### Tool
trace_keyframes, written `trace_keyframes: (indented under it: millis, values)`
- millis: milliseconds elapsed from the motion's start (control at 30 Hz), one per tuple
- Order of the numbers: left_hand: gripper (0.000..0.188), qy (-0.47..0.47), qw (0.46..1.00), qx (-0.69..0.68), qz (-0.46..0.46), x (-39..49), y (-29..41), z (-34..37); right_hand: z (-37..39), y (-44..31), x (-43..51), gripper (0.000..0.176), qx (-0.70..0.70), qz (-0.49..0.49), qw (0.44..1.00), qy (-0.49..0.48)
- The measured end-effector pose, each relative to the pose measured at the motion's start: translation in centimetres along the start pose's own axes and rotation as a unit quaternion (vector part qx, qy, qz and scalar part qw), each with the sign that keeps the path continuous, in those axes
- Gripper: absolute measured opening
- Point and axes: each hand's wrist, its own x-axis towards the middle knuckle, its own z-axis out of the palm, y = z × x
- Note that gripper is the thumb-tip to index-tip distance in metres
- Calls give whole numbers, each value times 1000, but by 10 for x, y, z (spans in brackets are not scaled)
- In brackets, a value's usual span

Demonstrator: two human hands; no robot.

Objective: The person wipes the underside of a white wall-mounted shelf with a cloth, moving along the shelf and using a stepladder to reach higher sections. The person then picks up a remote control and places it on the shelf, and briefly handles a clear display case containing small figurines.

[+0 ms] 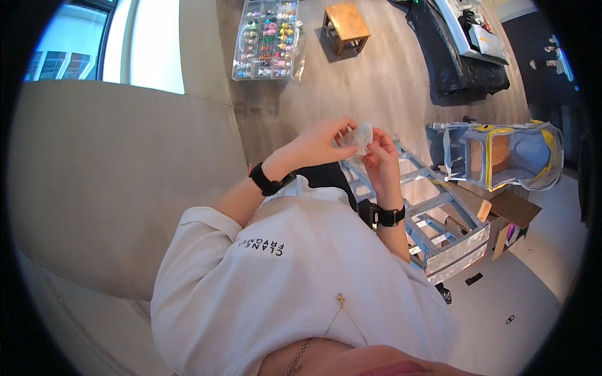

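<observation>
Both hands are close together in front of my body. Between them is a small, crumpled, translucent whitish piece (361,138), perhaps thin plastic film; its exact kind is unclear. My left hand (324,141) comes from the left, its thumb and curled fingers at the piece's left side. My right hand (382,152) pinches the right side between thumb and fingers. Each wrist wears a black band. Behind and below the right hand, a metal stepladder (430,204) is partly hidden by my arm.
A clear compartment case (265,42) of small colourful items and a wooden stool (347,23) are ahead. To the right are a black-covered table (447,61), a grey-and-yellow mesh pet carrier or stroller (505,155), and an open cardboard box (515,211). A wall (117,188) runs along the left.
</observation>
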Motion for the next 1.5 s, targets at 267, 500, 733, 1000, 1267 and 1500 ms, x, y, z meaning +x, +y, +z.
trace_keyframes:
  millis: [267, 500, 733, 1000, 1267, 1500]
  values:
    - [33, 102, 992, -56, -42, 64, -15, -72, 49, -45, 103, 23, 9, 74, 996, -55]
    - [30, 279, 950, -126, -66, 172, -43, -131, 93, -106, 261, 28, -129, 128, 965, -187]
    - [40, 384, 912, -128, -65, 298, -45, -148, 93, -177, 406, 21, -323, 122, 905, -250]
    - [23, 605, 717, -220, -268, 202, -140, -201, 117, -183, 506, 22, -433, 158, 859, -224]
    - [16, 641, 566, -343, -389, 136, -238, -156, 109, -162, 564, 27, -473, 203, 829, -217]
    - [16, 683, 465, -345, -445, 155, -303, -121, 61, -80, 682, 20, -553, 340, 724, -235]
